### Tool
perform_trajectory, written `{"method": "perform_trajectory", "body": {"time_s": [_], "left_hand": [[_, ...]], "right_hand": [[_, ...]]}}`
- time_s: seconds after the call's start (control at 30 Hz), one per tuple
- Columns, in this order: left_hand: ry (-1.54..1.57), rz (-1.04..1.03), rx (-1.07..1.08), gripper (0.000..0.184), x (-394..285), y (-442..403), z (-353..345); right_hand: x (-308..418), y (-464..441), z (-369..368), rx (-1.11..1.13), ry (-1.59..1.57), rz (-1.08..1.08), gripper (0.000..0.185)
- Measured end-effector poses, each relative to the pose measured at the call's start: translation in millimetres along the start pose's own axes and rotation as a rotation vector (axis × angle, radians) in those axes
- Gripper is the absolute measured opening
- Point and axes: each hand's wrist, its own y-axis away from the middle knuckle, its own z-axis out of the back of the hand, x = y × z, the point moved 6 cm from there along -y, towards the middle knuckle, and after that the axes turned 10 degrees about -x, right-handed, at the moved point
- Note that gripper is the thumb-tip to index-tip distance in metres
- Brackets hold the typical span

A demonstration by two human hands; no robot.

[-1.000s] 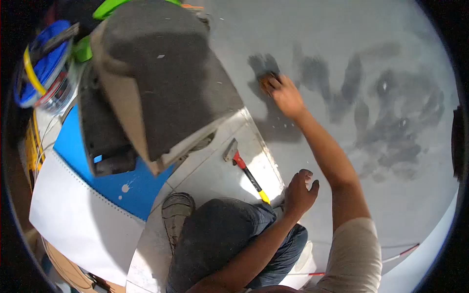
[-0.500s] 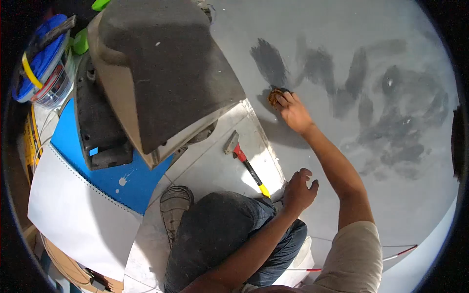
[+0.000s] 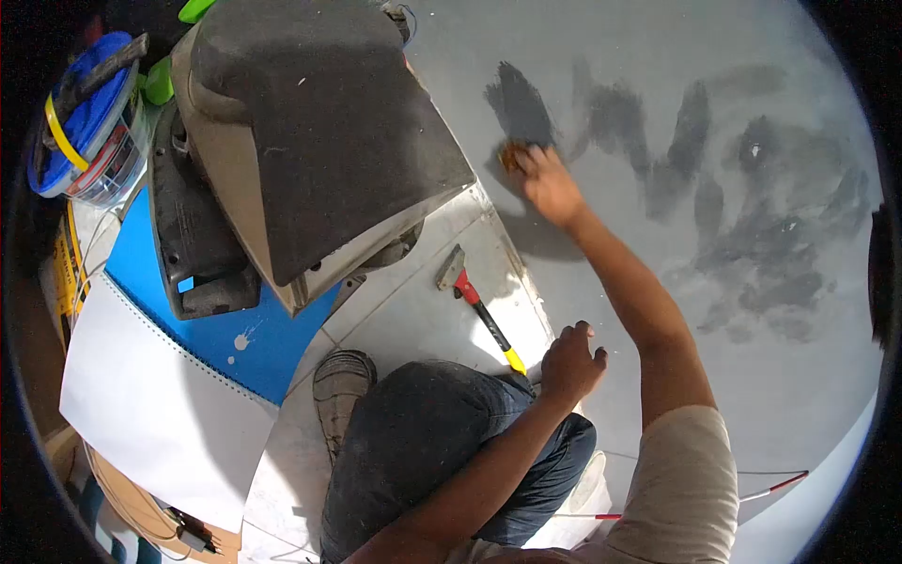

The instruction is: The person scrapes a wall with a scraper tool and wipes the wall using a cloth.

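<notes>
My right hand grips a brown, crumpled pad against the grey surface, at the lower end of a dark wet-looking streak. More dark smears spread over the surface to the right. My left hand hangs over my knee with its fingers curled and apart, holding nothing. Beside it on the pale tiles lies a scraper with a red, black and yellow handle.
A large dark carpeted panel lies at the upper left, over a black plastic part. Further left are a blue-lidded bucket, a blue sheet and a white spiral-bound pad. A red-and-white rod crosses the lower right.
My right hand with the brown pad went down the dark streak, then slightly up and left again. The streak now looks darker and longer. My left hand has barely moved.
</notes>
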Motion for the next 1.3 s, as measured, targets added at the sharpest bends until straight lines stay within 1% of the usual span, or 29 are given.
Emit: {"method": "perform_trajectory", "body": {"time_s": [0.03,0.1,0.13,0.17,0.2,0.27,0.33,0.37,0.43,0.47,0.5,0.53,0.6,0.7,0.73,0.8,0.83,0.9,0.93,0.97,1.03,1.1,1.17,1.2,1.27,1.3], "left_hand": [[0.01,0.001,-0.001,0.041,0,2,-2],[0.079,-0.009,0.064,0.041,-1,9,-10],[0.08,-0.01,0.077,0.041,-1,12,-12],[0.014,-0.011,0.116,0.04,0,14,-16],[-0.053,-0.011,0.146,0.04,1,15,-19],[-0.08,-0.01,0.145,0.04,4,13,-18],[-0.112,-0.003,0.14,0.041,7,10,-15],[-0.1,0.0,0.125,0.042,6,5,-13],[-0.083,0.016,0.106,0.042,4,8,-8],[-0.089,-0.001,0.078,0.043,2,5,-3],[-0.092,-0.019,0.054,0.044,-2,2,0],[-0.065,-0.033,0.072,0.046,-2,3,-1],[-0.073,-0.015,0.102,0.046,-2,5,-3],[-0.118,0.002,0.187,0.047,1,12,-13],[-0.155,-0.004,0.231,0.048,3,17,-18],[-0.165,0.012,0.261,0.048,6,22,-23],[-0.172,0.03,0.269,0.048,8,18,-24],[-0.161,0.049,0.28,0.049,8,10,-22],[-0.139,0.076,0.298,0.05,9,11,-21],[-0.142,0.078,0.281,0.05,8,9,-15],[-0.158,0.061,0.213,0.05,1,2,-6],[-0.11,0.041,0.194,0.051,-2,4,-6],[-0.042,-0.016,0.12,0.051,-5,9,-8],[-0.041,-0.02,0.136,0.051,-4,12,-12],[-0.121,0.058,0.251,0.05,5,13,-22],[-0.122,0.05,0.248,0.05,6,13,-22]], "right_hand": [[14,16,0,0.126,0.11,0.178,0.032],[13,13,6,0.178,0.117,0.184,0.03],[14,10,13,0.224,0.121,0.181,0.028],[12,1,17,0.233,0.125,0.169,0.028],[6,-18,18,0.209,0.165,0.162,0.024],[-3,-60,14,0.175,0.202,0.163,0.022],[-8,-92,15,0.009,0.25,0.126,0.019],[-5,-95,13,0.004,0.242,0.132,0.019],[-8,-88,4,0.024,0.225,0.057,0.019],[-6,-71,5,-0.016,0.218,0.078,0.019],[-1,-51,3,0.079,0.198,0.076,0.024],[6,-22,1,0.185,0.177,0.065,0.032],[22,24,9,0.168,0.225,0.132,0.039],[21,44,10,0.202,0.199,0.126,0.038],[23,39,13,0.212,0.2,0.111,0.038],[18,0,17,0.086,0.135,0.121,0.025],[10,-21,13,0.076,0.134,0.12,0.025],[-5,-51,0,0.22,0.197,0.047,0.033],[4,-58,9,0.213,0.228,0.035,0.04],[12,-55,6,0.199,0.223,0.045,0.04],[14,-34,5,0.037,0.253,0.01,0.041],[18,-12,9,0.107,0.292,0.032,0.04],[21,6,11,0.246,0.238,0.024,0.039],[21,8,14,0.256,0.245,0.012,0.039],[18,-6,12,0.25,0.171,0.019,0.038],[14,-16,10,0.245,0.178,0.018,0.038]]}}
